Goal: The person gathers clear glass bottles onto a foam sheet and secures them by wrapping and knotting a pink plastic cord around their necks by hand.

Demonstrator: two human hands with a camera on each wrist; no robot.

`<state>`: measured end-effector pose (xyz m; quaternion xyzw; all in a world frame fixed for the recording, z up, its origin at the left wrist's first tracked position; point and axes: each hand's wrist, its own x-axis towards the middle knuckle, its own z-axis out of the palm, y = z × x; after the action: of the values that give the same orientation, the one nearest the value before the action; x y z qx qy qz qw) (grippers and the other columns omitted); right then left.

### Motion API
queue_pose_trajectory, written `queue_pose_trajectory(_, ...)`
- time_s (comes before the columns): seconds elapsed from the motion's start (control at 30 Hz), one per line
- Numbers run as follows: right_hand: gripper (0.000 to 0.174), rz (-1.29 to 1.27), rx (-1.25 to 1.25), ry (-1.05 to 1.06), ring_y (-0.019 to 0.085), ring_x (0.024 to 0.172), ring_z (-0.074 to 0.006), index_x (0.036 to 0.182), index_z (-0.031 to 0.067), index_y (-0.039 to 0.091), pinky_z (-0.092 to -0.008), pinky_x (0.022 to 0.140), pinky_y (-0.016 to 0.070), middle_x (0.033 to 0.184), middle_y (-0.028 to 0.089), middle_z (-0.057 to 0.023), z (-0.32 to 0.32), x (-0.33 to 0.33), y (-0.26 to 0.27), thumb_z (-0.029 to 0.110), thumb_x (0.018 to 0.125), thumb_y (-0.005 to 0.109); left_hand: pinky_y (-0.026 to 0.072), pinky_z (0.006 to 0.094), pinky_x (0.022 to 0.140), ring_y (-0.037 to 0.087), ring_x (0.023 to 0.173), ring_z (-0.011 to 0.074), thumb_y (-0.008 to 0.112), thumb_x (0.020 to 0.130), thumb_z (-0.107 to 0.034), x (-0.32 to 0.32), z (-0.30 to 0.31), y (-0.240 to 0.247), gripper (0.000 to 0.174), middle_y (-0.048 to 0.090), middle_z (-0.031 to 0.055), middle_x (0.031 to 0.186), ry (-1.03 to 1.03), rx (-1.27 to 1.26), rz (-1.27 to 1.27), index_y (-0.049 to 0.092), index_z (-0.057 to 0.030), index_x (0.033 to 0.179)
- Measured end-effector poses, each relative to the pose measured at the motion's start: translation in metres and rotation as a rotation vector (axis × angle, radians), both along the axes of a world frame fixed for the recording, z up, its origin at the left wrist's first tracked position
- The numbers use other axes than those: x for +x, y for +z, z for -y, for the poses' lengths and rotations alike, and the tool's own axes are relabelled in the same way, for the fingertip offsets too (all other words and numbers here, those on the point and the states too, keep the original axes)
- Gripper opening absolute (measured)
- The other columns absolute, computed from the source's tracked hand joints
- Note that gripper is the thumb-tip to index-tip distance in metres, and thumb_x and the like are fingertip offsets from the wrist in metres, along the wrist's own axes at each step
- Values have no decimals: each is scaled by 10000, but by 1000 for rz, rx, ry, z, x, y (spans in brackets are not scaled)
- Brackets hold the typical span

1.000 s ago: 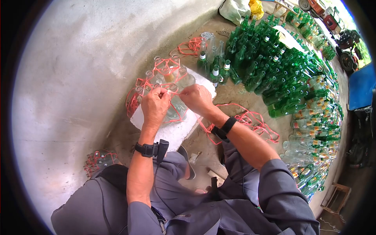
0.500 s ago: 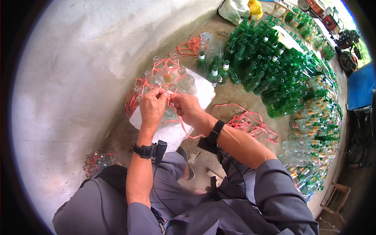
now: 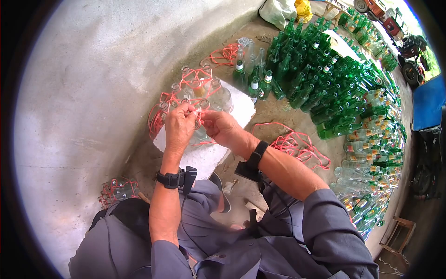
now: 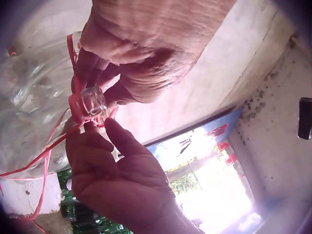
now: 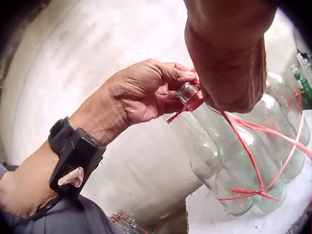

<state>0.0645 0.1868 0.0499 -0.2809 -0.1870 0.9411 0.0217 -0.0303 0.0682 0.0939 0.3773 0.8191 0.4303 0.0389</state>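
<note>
A bundle of clear glass bottles (image 3: 223,100) stands on a white block (image 3: 244,100), laced at the necks with red plastic string (image 3: 190,84). At the near side of the bundle my left hand (image 3: 180,128) pinches the string beside one bottle's neck. My right hand (image 3: 225,132) meets it from the other side, fingers curled on the same string. The left wrist view has the string wound round that bottle neck (image 4: 95,101), just below the mouth. More string (image 5: 246,156) runs down the bottles to a crossing low on their sides in the right wrist view.
Many green bottles (image 3: 306,69) stand on the floor to the right, with clear ones nearer. Loose red string (image 3: 297,146) lies right of the block, and another heap (image 3: 227,55) behind it. A concrete wall (image 3: 102,83) rises on the left. A small tied bottle bundle (image 3: 118,190) sits lower left.
My right hand has come in leftward to the bottle neck, drawing the string end with it. The left hand has stayed almost in place, shifting slightly.
</note>
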Motion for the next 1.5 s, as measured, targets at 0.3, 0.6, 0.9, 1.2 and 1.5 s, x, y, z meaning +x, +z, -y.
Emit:
queue_pose_trajectory(0.3,51,-127,-132,-18,451,582,-28,976,26,618,-160,453,306,775,550,24,0,-4,-7,38,927,621,482,374,576,627,584,249,710,843,-82,0,-1,7,106,653,148,676,3,-83,47,658,11,845)
queue_pose_trajectory(0.6,112,-14,-100,-118,425,522,-57,811,63,567,-202,413,266,695,519,12,6,-8,-5,-14,842,642,490,391,585,651,605,277,718,833,-83,0,-1,-2,103,662,153,675,47,-50,-51,664,3,821)
queue_pose_trajectory(0.9,154,145,437,-64,468,575,-68,924,12,665,-242,447,320,729,573,3,14,-3,9,140,872,733,492,362,569,636,581,216,672,845,-36,7,-3,5,70,652,145,667,23,-2,69,648,28,833)
queue_pose_trajectory(1.2,363,148,1030,-173,515,603,-80,773,-64,700,-311,535,431,609,619,-42,17,5,3,279,890,722,492,345,565,608,576,160,638,880,-54,7,-8,6,105,632,104,643,-18,56,184,604,24,818)
queue_pose_trajectory(1.5,214,169,1381,-210,683,629,-253,1028,78,772,-375,625,519,724,707,-149,24,10,5,233,908,688,506,367,585,645,591,221,642,885,-67,2,-5,3,107,658,139,670,-45,29,139,601,22,842)
